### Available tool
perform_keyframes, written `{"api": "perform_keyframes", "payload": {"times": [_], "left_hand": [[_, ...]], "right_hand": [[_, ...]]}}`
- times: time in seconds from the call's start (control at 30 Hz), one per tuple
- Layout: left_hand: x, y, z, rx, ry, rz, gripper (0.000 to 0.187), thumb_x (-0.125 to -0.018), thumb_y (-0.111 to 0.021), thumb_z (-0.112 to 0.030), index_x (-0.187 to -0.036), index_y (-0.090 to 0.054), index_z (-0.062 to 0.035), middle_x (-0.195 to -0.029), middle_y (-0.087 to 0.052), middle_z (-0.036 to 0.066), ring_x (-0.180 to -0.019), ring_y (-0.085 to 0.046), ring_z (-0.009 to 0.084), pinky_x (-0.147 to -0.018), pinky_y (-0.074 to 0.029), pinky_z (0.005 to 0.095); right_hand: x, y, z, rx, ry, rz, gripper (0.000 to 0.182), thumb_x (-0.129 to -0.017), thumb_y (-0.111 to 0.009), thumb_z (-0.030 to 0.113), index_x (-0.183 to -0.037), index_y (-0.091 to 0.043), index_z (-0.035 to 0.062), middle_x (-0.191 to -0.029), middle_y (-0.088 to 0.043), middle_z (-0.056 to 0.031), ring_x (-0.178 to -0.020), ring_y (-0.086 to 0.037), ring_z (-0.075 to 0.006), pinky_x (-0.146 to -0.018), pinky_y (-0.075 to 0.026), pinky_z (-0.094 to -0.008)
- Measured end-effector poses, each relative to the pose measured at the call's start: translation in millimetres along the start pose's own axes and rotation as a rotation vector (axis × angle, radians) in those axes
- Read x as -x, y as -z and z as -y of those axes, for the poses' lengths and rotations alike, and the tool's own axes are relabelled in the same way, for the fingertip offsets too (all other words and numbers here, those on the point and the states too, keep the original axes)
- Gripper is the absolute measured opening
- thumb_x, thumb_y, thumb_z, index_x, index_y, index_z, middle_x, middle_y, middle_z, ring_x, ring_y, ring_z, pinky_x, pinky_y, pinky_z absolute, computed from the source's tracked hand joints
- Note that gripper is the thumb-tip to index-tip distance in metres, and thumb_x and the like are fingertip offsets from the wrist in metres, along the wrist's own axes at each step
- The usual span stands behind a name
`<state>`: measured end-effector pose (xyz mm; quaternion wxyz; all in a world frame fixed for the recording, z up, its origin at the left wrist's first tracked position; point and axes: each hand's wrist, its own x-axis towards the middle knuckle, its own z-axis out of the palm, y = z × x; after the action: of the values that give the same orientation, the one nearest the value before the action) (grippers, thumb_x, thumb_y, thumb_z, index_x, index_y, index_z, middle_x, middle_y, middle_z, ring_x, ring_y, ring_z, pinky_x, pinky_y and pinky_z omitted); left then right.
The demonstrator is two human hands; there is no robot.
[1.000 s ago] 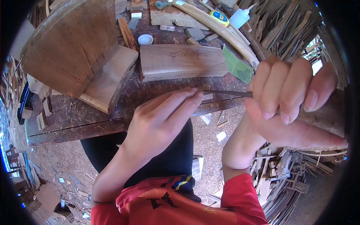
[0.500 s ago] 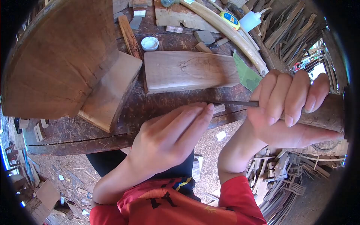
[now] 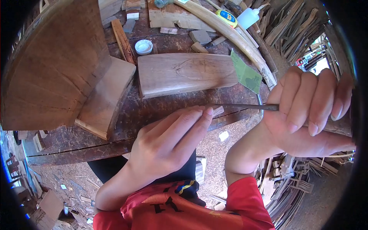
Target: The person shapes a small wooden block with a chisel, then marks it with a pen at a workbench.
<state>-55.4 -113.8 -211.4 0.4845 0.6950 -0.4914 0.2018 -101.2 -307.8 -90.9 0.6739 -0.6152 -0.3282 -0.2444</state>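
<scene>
My left hand (image 3: 166, 142) is closed at the table's front edge, its fingertips pinching a small pale piece of wood (image 3: 218, 111). The fingers hide most of that piece. My right hand (image 3: 312, 109) is wrapped round the thick wooden handle of a thin dark metal tool (image 3: 249, 106). The tool's shaft points left, and its tip ends at my left fingertips, where contact is hard to make out. Just beyond the shaft lies a smooth wooden block (image 3: 188, 73), with a green sheet (image 3: 246, 73) at its right end.
A large wooden slab (image 3: 53, 69) rises at the left beside a tilted board (image 3: 109, 96). Farther back on the dark table (image 3: 96, 147) are a small white dish (image 3: 143, 47), a yellow tape measure (image 3: 226, 18), a white bottle (image 3: 248, 17) and a long curved wood strip (image 3: 218, 28).
My right hand has moved right with the tool, so more of the shaft shows. The camera view has shifted slightly. My left hand keeps its pinch.
</scene>
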Motion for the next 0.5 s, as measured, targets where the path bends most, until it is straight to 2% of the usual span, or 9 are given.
{"api": "perform_keyframes", "payload": {"times": [0.33, 0.5], "left_hand": [[0.9, -1.2, 0.2, -0.045, -0.052, -0.007, 0.024, -0.081, -0.084, 0.004, -0.104, -0.079, 0.0019, -0.095, -0.076, 0.01, -0.086, -0.078, 0.0209, -0.074, -0.066, 0.0302], [0.1, 0.9, -2.1, -0.071, -0.053, 0.012, 0.025, -0.081, -0.083, 0.004, -0.106, -0.078, 0.0022, -0.096, -0.077, 0.011, -0.086, -0.078, 0.021, -0.073, -0.066, 0.0299]], "right_hand": [[3.7, -1.1, 0.1, 0.013, -0.032, 0.03, 0.086, -0.086, -0.031, 0.097, -0.102, -0.051, 0.0151, -0.076, -0.058, 0.0035, -0.048, -0.044, -0.006, -0.049, -0.031, -0.026], [5.4, -1.4, -1.2, 0.004, -0.016, 0.055, 0.084, -0.086, -0.031, 0.096, -0.1, -0.049, 0.0156, -0.077, -0.057, 0.0034, -0.049, -0.043, -0.0061, -0.049, -0.03, -0.0249]]}}
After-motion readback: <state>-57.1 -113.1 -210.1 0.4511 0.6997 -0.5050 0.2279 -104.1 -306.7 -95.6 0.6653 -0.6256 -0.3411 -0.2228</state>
